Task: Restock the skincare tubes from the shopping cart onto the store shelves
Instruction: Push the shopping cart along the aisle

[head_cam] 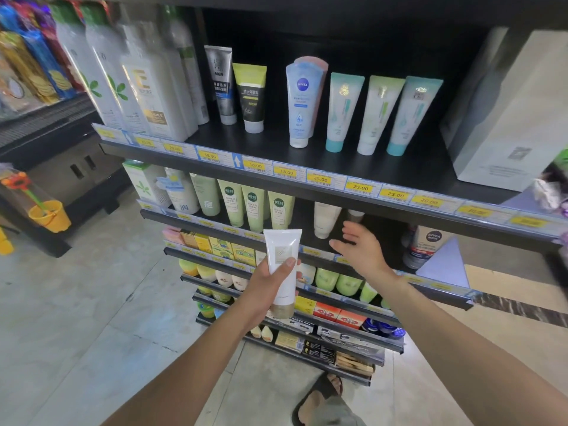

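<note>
Now the left hand (270, 284) grasps a white skincare tube (282, 256) around its lower half, with the thumb laid across the front. The tube stands upright, with its beige cap pointing down and its flat crimped end up. It is held in the air in front of the shelves, near the front edge of the second shelf (393, 241).

The right hand (359, 247) holds nothing. Its fingers are spread and relaxed, and it reaches over the front edge of this second shelf. Just beyond the right hand a similar white tube (324, 219) stands on its cap on the shelf. Another one is to the right of it, mostly hidden by the shelf above.

Further left on the same shelf stand three pale green tubes (255, 210), and at the right end is a Nivea Men tube (425, 247).

On the top shelf (270, 142) stand a blue Nivea tube (299, 106) and, to the right of it, three teal and white tubes (378, 115). Tall white bottles (129, 87) fill the left part of this shelf. Yellow price labels (359, 187) run along its front edge.

Near the bottom, a foot in a dark sandal (322, 395) is on the tiled floor (92, 302).
</note>
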`<state>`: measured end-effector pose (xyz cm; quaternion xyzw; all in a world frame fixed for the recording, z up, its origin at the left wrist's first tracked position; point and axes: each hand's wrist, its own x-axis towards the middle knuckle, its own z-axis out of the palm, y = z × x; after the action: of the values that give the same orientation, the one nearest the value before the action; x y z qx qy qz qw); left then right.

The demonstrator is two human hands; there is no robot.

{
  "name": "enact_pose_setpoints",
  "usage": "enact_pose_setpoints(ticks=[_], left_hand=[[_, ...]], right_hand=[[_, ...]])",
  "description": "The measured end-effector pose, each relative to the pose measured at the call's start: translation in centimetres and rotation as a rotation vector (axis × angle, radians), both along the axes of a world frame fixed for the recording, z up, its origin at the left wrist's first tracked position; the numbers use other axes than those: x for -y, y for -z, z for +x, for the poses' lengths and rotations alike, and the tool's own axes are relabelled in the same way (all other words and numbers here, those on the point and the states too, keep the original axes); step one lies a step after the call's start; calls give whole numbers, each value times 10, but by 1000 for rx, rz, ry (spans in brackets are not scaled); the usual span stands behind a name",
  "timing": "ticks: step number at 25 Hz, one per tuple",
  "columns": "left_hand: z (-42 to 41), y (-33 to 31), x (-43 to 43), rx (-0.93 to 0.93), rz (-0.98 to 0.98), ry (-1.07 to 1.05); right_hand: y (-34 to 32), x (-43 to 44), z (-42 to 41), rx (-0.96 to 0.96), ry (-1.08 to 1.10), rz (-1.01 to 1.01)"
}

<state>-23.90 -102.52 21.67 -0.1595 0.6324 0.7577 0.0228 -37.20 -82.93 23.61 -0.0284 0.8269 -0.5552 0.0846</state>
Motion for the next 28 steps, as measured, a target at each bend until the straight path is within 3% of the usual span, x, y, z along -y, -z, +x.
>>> enact_pose_setpoints(ticks=[3,7,10,16,20,22,26,28], left_hand=[[3,-6,-14,1,4,54],[7,-10,-37,-25,17,91],[8,-10,-49,-45,46,157],[3,-16,-63,-51,-126,263],[-12,-13,-56,-84,-125,204],[-18,-8,-46,-95,-309,184],[-29,13,-26,-114,-1082,262],[-35,24,-20,-100,-1335,308]], right_hand=[[-9,-11,35,5,-100,15],[-17,-19,74,199,-408,15],[-12,-23,89,155,-517,73],[-12,-37,99,68,-469,88],[-22,-49,88,-123,-259,165],[-27,-57,74,-181,-156,122],[-24,-65,37,-236,-78,158],[-16,-64,22,-278,-70,165]])
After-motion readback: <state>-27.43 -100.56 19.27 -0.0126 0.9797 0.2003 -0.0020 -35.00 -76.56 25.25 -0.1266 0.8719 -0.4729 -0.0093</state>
